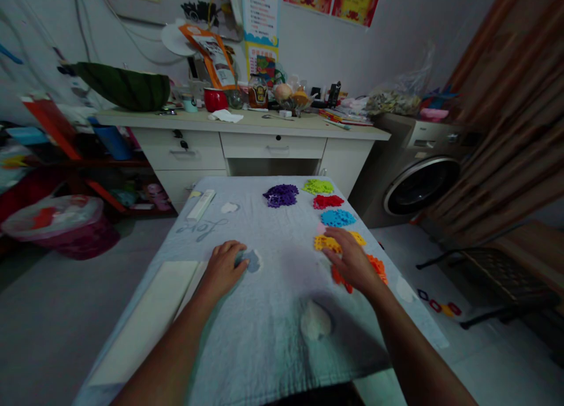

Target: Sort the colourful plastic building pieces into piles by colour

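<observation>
You have a single view, from the camera on your head, looking forward and down onto the cloth-covered table (273, 335) close below you, with your left hand (222, 271) and right hand (352, 262) near mid-frame. It is wide enough to take in the desk (247, 127) along the far wall and the washing machine (420, 177) to the right.

The cloth (273, 312) is pale grey-blue. At one o'clock lie a purple pile (281, 195), green pile (318, 186), red pile (328, 201) and blue pile (338, 218). At three o'clock lie a yellow pile (325, 242) and orange pile (378, 267).
</observation>
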The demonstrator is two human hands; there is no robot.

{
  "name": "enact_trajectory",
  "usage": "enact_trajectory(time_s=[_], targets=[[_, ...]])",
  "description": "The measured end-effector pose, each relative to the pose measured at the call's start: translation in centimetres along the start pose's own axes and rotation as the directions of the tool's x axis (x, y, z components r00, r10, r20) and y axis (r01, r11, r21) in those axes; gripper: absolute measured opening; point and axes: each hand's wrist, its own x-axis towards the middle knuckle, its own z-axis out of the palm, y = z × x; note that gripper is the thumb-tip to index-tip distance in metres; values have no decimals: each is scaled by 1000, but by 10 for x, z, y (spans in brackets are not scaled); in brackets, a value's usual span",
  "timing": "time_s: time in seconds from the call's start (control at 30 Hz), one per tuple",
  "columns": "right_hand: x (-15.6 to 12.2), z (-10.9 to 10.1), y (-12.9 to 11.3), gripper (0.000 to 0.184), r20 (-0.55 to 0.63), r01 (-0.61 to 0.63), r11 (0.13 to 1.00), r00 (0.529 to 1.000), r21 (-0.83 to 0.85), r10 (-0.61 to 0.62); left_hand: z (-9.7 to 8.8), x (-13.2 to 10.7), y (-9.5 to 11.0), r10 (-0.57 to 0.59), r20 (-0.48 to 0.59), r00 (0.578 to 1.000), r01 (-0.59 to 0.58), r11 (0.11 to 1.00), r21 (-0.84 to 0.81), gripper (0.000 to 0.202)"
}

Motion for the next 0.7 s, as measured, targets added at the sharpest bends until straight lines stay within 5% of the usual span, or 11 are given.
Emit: enact_trajectory(time_s=[0.13, 0.27, 0.47, 0.7], targets=[[-26, -31, 58, 43, -253, -308, 951, 921, -1, 297, 2, 0, -2, 5, 6, 1000, -5, 1000, 23, 28], [-59, -26, 87, 60, -217, -458, 889, 869, -14, 445, 2, 1, -4, 16, 17, 1000, -17, 999, 36, 29], [-85, -4, 77, 75, -116, -504, 863, 860, -39, 497, 0, 1, 0, 7, 32, 999, -9, 998, 61, 28], [-79, 4, 51, 70, -94, -462, 885, 880, 52, 465, -4, -1, 22, -13, 80, 997, 15, 1000, -17, 32]])
